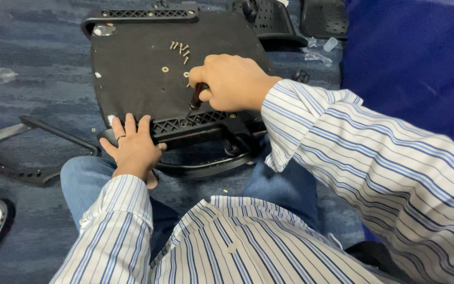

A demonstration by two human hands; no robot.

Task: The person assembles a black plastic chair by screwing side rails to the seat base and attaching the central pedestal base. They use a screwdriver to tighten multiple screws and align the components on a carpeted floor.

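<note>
Hands at work on an upturned chair seat [132, 79] resting on the person's knees above a blue carpet [32, 79]. The right hand [232, 81] has its fingers closed around a dark-handled screwdriver [195, 99], tip at the near mesh bracket [185, 125]; the left hand [132, 144] lies open, pressing the seat's near edge. Loose screws [181, 50] sit farther up the panel. The seat looks stiff and fairly heavy, best gripped by its rim.

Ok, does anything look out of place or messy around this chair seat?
Yes. Loose screws and a washer lie scattered on the upturned seat base, free to roll off. Crumpled clear plastic sits on the carpet, and a detached chair part lies beside it.
</note>
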